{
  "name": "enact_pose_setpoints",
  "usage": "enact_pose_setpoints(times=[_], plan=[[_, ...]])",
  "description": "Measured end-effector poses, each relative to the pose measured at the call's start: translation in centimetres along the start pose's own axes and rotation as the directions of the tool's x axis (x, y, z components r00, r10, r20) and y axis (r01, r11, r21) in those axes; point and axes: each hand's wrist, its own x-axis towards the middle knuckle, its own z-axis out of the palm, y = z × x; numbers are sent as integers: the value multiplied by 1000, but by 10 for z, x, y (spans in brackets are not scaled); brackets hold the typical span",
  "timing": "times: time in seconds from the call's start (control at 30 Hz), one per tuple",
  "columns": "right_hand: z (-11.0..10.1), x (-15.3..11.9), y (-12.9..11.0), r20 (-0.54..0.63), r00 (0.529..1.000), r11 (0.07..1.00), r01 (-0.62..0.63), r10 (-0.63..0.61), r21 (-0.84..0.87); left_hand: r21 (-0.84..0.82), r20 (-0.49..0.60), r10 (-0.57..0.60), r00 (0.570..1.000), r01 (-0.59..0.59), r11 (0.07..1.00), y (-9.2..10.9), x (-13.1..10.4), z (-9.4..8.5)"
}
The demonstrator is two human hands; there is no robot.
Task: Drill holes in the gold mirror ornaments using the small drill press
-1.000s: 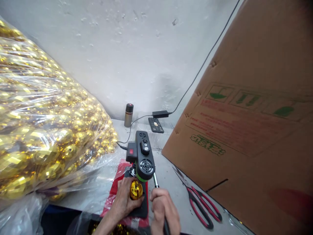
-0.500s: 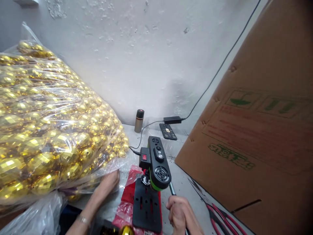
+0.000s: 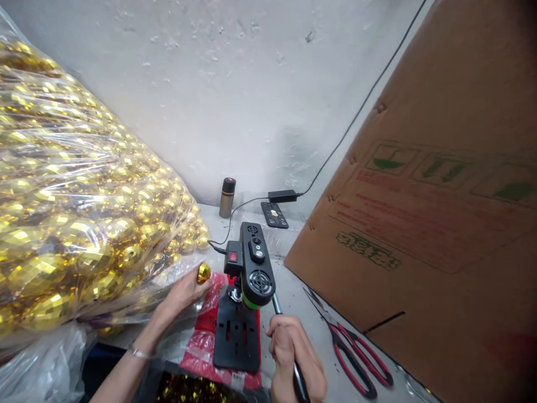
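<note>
My left hand [image 3: 187, 292] is closed around a small gold faceted ball [image 3: 204, 272], just left of a black tabletop machine. The machine has a vented head [image 3: 260, 282], a red rocker switch [image 3: 232, 256] and a slotted black base plate [image 3: 237, 341]. Under the plate lies red plastic film [image 3: 197, 344]. My right hand [image 3: 293, 355] wraps round the black grip of a metal lever [image 3: 277, 305] on the machine's right side. A large clear bag [image 3: 100, 196] filled with gold faceted balls stands beyond my left forearm.
Red-and-black handled scissors [image 3: 352, 352] lie right of my right hand, beside a large cardboard box [image 3: 403, 224]. At the back are a small bottle [image 3: 227, 198], a black power adapter [image 3: 282, 196] with its cable and a dark phone-like slab [image 3: 274, 215]. Gold pieces [image 3: 193, 387] glint at the bottom edge.
The gold ball now shows in my left hand, which was low beside the bag with its fingers partly hidden. My right hand stays on the lever. The view has shifted slightly.
</note>
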Motion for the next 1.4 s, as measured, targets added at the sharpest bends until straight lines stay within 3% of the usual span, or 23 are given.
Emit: enact_pose_setpoints(times=[0.1,0.17,0.23,0.33,0.43,0.5,0.57,0.7,0.9,1.13,1.27,1.4], plan=[[-6,6,5,83,991,994,109,-107,-25,-318,74,-59,996,80,945,2,-33,9],[-8,9,6,87,989,992,123,-119,-35,-550,204,-100,974,198,812,4,-56,19],[-9,9,5,93,989,992,115,-111,-44,-637,333,-121,935,318,702,6,-73,31],[-10,9,3,127,985,991,123,-116,-51,-615,400,-158,903,392,684,9,-83,47],[-11,9,2,141,980,988,146,-138,-53,-529,295,-125,947,271,804,14,-81,53],[-10,9,1,135,981,986,151,-141,-66,-453,232,-46,972,150,879,19,-77,51],[-10,9,1,123,981,984,159,-149,-76,-370,250,18,968,78,926,25,-73,47],[-10,9,-1,112,982,983,162,-152,-89,-237,326,76,942,3,972,41,-64,37],[-10,9,-1,119,982,984,156,-145,-86,-183,395,107,913,-37,983,55,-66,32],[-12,8,0,135,981,985,152,-140,-86,-224,361,26,932,59,973,47,-76,38],[-12,10,-2,136,983,987,137,-125,-79,-472,384,-12,923,207,857,28,-74,38],[-11,19,-8,131,989,995,82,-74,-59,-572,419,-58,906,313,758,13,-69,41]])
